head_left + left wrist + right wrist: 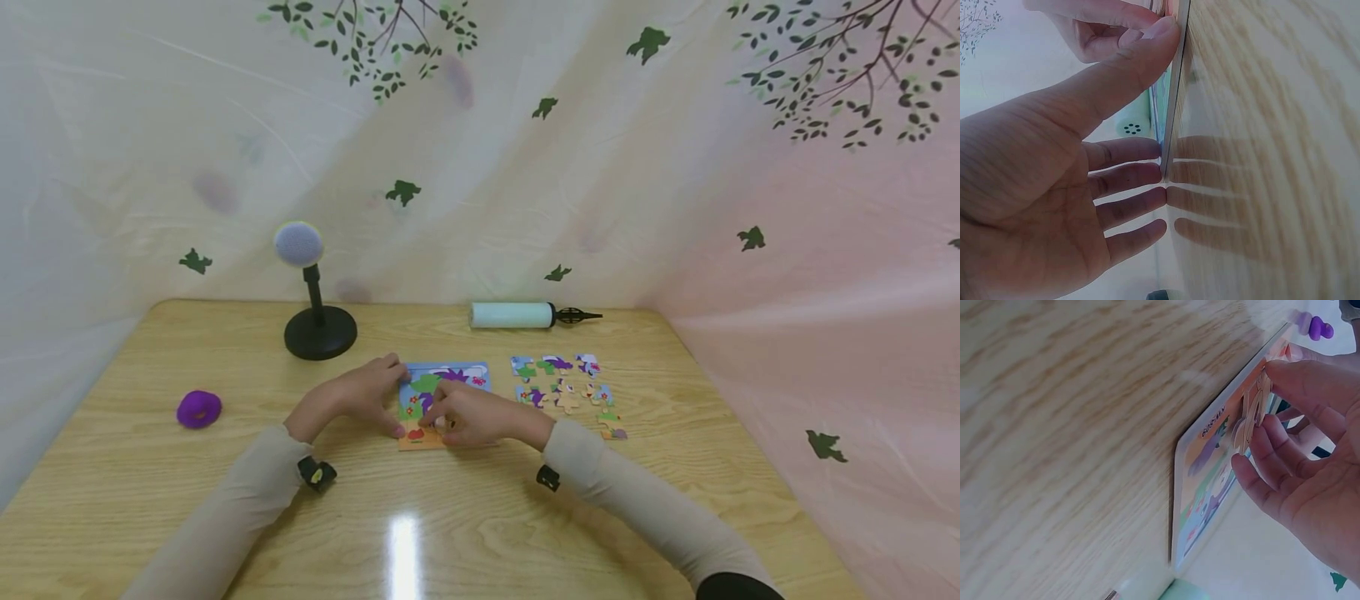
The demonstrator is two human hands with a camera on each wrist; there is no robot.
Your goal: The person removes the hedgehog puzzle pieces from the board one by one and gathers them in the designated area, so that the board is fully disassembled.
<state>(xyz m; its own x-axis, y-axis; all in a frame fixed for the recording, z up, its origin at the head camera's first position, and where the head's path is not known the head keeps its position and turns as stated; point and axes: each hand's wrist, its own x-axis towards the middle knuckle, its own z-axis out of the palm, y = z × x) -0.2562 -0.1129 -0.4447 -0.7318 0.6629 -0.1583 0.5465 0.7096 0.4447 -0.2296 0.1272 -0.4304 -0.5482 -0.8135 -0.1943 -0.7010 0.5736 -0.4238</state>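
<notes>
A flat, colourful jigsaw puzzle board [415,444] lies on the table, its picture showing green, purple and orange areas. My left hand [363,392] is at the board's left side, with the thumb [1161,34] on its edge and the other fingers spread, almost straight, along that side. Over the board's lower middle, my right hand [480,414] pinches a tan puzzle piece [1250,428] between thumb and fingers. In the right wrist view this piece is tilted close over the board. Part of the picture is hidden beneath the right hand.
Several loose puzzle pieces [566,396] lie in rough rows right of the board. Behind stands a round-headed object on a black base [320,333], beside a pale green hand pump [512,315]. A purple ring [198,409] lies at left. A patterned cloth hangs behind the table.
</notes>
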